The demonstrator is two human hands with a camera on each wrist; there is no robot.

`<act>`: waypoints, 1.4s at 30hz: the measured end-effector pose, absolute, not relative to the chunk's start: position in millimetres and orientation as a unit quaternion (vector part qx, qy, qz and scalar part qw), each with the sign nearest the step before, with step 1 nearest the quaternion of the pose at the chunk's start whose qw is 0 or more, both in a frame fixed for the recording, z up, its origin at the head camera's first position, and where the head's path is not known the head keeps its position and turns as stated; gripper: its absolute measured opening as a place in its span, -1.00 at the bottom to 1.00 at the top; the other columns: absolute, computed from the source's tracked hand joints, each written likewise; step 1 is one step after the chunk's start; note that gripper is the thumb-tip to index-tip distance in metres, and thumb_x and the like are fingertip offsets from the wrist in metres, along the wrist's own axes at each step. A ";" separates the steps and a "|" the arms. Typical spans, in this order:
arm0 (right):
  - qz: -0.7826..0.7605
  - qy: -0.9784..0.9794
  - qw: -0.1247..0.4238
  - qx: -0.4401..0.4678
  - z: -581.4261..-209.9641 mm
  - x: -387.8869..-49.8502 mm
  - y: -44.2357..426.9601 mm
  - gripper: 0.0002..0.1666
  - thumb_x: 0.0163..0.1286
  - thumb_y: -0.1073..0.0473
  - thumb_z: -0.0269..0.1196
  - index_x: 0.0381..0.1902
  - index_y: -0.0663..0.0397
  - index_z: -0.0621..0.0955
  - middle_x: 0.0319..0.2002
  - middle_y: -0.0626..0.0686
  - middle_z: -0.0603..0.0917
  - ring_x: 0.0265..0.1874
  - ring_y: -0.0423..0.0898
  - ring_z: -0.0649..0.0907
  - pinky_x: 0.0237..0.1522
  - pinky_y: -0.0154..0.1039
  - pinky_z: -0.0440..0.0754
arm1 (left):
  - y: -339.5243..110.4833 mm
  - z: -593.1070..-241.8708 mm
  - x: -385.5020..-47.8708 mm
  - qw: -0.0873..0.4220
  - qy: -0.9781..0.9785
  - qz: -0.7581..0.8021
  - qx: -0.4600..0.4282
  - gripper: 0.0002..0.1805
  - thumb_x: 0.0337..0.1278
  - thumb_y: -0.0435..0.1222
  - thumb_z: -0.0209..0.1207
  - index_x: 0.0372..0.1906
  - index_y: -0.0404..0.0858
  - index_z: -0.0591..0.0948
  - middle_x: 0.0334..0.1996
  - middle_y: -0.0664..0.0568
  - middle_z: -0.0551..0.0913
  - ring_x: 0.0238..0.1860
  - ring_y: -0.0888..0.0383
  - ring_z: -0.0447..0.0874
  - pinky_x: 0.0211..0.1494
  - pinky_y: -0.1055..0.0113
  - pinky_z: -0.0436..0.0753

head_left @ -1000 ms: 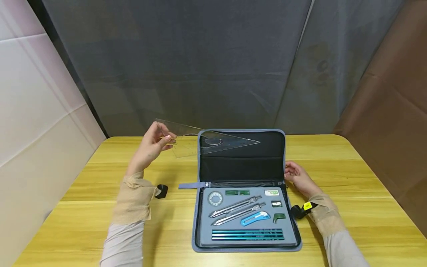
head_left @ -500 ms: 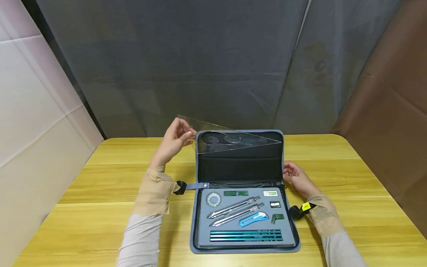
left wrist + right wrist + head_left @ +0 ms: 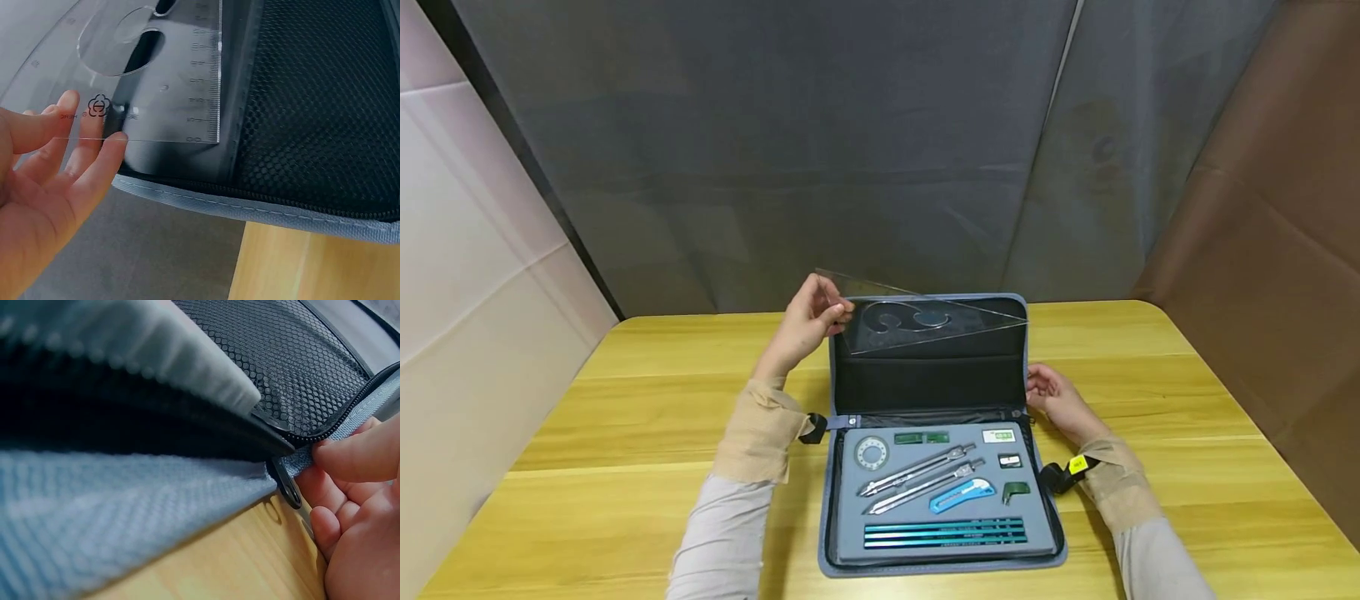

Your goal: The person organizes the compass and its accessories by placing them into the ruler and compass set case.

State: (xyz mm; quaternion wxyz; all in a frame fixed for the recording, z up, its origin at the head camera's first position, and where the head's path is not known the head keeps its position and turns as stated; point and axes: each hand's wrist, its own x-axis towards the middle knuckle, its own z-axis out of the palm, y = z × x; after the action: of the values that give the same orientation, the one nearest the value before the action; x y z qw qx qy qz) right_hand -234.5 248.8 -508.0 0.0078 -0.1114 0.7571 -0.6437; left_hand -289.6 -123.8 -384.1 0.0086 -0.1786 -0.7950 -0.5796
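A clear plastic set square (image 3: 925, 333) with curved cut-outs is tilted in front of the raised lid (image 3: 928, 385) of a zip case. My left hand (image 3: 808, 321) pinches its short side between thumb and fingers. In the left wrist view, the set square's scale edge (image 3: 215, 94) lies over the lid's black lining, beside a mesh pocket (image 3: 312, 100). My right hand (image 3: 1062, 406) is at the lid's lower right edge. The right wrist view shows thumb and fingers pinching the blue fabric border (image 3: 356, 422) near the zip pull (image 3: 287, 487).
The case's grey tray (image 3: 925, 562) holds a round dial (image 3: 871, 453), two metal compasses (image 3: 917, 471), a blue cutter (image 3: 962, 495), several pencils (image 3: 943, 533), an eraser (image 3: 998, 436) and a sharpener (image 3: 1010, 460). A strap (image 3: 842, 422) sticks out left. Wooden table (image 3: 625, 467) surrounds the case.
My left hand has carried the set square rightward, from the lid's left side to across its upper part, then slightly down. My right hand stays at the lid's edge.
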 end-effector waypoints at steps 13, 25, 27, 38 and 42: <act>-0.619 0.782 0.030 -0.064 -497.7 -233.5 244.4 -0.60 0.09 0.66 -0.05 -0.05 0.56 0.28 -0.44 -0.07 0.44 -0.46 -0.28 0.43 -0.37 -0.49 0.41 | -121.8 -393.0 -290.7 0.059 -0.814 -0.552 -0.171 -0.82 0.18 -0.51 0.00 -0.17 -0.35 0.28 -0.24 -0.29 0.58 -0.26 -0.07 0.59 -0.29 0.28 0.61; -0.610 0.789 0.036 -0.062 -497.0 -233.5 246.9 -0.59 0.09 0.67 -0.06 -0.04 0.53 0.28 -0.43 -0.04 0.42 -0.46 -0.26 0.41 -0.38 -0.47 0.40 | -120.5 -401.2 -289.8 0.110 -0.813 -0.536 -0.199 -0.82 0.15 -0.53 0.02 -0.21 -0.39 0.27 -0.29 -0.33 0.59 -0.31 -0.14 0.62 -0.31 0.21 0.61; -0.611 0.788 0.037 -0.063 -498.0 -233.5 248.1 -0.60 0.09 0.67 -0.06 -0.06 0.53 0.28 -0.44 -0.05 0.43 -0.46 -0.26 0.41 -0.39 -0.47 0.40 | -119.9 -402.0 -289.8 0.114 -0.810 -0.538 -0.206 -0.83 0.15 -0.54 0.01 -0.22 -0.40 0.27 -0.30 -0.33 0.59 -0.31 -0.15 0.61 -0.32 0.22 0.60; -0.614 0.786 0.042 -0.061 -494.9 -230.9 249.0 -0.61 0.12 0.64 -0.03 -0.05 0.52 0.27 -0.42 -0.04 0.43 -0.44 -0.25 0.41 -0.37 -0.47 0.40 | -117.1 -394.7 -286.7 0.101 -0.804 -0.548 -0.207 -0.81 0.15 -0.54 0.00 -0.19 -0.39 0.26 -0.25 -0.33 0.58 -0.24 -0.15 0.60 -0.20 0.03 0.61; -0.616 0.784 0.043 -0.063 -495.3 -230.5 249.3 -0.63 0.12 0.64 -0.04 -0.06 0.51 0.28 -0.42 -0.05 0.44 -0.44 -0.25 0.41 -0.37 -0.46 0.41 | -118.7 -400.2 -290.2 0.089 -0.798 -0.559 -0.205 -0.82 0.16 -0.53 0.00 -0.19 -0.41 0.26 -0.25 -0.34 0.57 -0.24 -0.17 0.60 -0.19 0.03 0.62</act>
State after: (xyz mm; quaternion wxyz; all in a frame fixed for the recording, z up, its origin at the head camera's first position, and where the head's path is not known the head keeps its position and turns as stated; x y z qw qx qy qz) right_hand -230.5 249.3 -495.3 0.0435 -0.0625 0.7842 -0.6159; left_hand -290.2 -118.7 -400.2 0.0886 -0.2049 -0.7984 -0.5592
